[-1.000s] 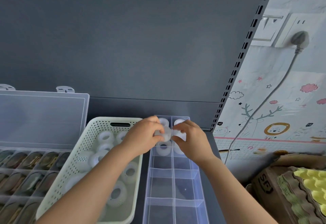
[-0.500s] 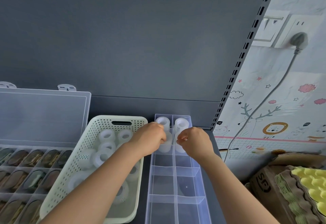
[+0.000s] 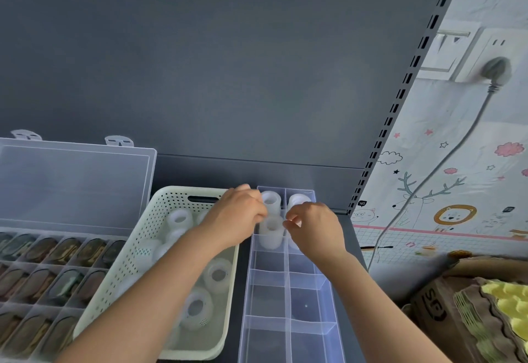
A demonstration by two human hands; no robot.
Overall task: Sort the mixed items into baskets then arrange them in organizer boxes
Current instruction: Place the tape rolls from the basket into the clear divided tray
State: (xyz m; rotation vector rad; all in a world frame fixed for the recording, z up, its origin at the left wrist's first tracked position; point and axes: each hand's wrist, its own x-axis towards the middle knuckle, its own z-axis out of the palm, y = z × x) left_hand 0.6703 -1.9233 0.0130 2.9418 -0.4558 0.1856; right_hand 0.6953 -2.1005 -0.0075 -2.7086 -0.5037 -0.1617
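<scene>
Working this from a distance, I see the left hand (image 3: 240, 219) with its fingers curled against the left rim of a white tape roll (image 3: 271, 232). The roll stands on end in the left compartment of the second row of the clear organizer box (image 3: 288, 294). The grip touches the roll, but I cannot tell whether it is clamped or already loose. The right hand (image 3: 315, 229) hovers over the neighbouring right compartment, thumb and forefinger drawn close. A pale shape shows beneath it, and I cannot tell whether that grip holds anything.

Two more rolls (image 3: 271, 199) stand side by side in the far row, just beyond both hands; the rows nearer me look empty. Just to the left, on the same grey shelf (image 3: 243, 282), a perforated cream basket (image 3: 134, 251) holds a loose heap of the same rolls (image 3: 218, 274). Further left lies a second compartment box (image 3: 57, 277) with its lid (image 3: 74, 179) propped open and its cells full of dark items I cannot make out.

I judge the arranging step to be in hand and early, at the second row of several. The next move calls for a clean release so the rolls stay upright. After that comes a reach left into the basket for another pair, to set on end in the third row.
</scene>
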